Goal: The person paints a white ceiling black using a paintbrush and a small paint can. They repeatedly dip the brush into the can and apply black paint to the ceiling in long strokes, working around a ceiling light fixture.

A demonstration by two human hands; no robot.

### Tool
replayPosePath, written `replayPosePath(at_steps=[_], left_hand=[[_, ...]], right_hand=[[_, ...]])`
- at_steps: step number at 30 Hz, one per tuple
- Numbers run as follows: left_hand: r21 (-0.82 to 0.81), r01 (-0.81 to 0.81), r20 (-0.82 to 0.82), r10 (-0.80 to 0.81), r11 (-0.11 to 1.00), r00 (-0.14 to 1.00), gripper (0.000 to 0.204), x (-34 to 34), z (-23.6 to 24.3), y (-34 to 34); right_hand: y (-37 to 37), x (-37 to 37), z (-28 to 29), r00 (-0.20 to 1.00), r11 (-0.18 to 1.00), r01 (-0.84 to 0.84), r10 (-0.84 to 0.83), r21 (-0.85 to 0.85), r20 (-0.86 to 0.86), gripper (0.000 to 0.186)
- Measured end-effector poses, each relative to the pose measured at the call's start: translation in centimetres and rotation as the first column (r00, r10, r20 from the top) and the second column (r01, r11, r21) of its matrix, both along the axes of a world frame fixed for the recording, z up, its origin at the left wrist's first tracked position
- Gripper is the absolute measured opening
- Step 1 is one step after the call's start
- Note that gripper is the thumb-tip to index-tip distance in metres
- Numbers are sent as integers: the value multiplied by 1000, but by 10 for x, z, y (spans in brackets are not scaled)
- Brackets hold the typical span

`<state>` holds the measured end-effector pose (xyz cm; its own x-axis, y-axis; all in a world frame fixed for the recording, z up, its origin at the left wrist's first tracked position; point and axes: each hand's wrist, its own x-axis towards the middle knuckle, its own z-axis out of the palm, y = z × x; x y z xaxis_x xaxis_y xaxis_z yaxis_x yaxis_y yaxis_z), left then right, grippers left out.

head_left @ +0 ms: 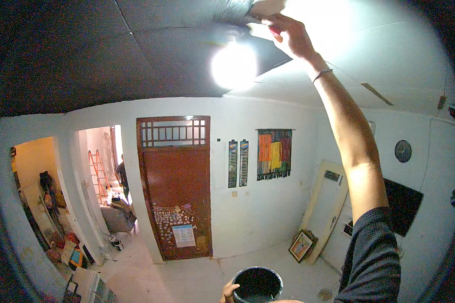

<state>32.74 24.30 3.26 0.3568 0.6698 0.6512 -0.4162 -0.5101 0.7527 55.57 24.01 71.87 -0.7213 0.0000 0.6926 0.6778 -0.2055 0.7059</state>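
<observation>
Right arm raised, upper right: the right hand (292, 39) is closed around a small tool (275, 31), red where it shows between the fingers, and holds it up at the ceiling (86, 55). The tool's exact kind cannot be told. The ceiling is black on the left and white on the right; the tool lies near the border between the two. Just left of and below the hand, a lamp (234, 65) glows brightly. Lower edge: the left hand (229, 292) grips the left side of a round black bucket (258, 270), mouth upward and dark inside. Beyond stand a brown door (174, 177) and, right of it, a striped wall hanging (274, 154). A framed picture (302, 246) leans at the far right corner; an orange ladder (97, 169) stands through the opening at left.
</observation>
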Motion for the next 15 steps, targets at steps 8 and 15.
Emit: replayPosePath(at_steps=[8,15], left_hand=[[-42,90,-14,-91,995,996,102,-16,-12,44],[-119,175,-18,-178,977,984,100,-20,-30,77]], right_hand=[[9,13,-33,972,992,-50,20,-120,-233,34],[17,15,-29,995,978,-93,84,187,58,34]])
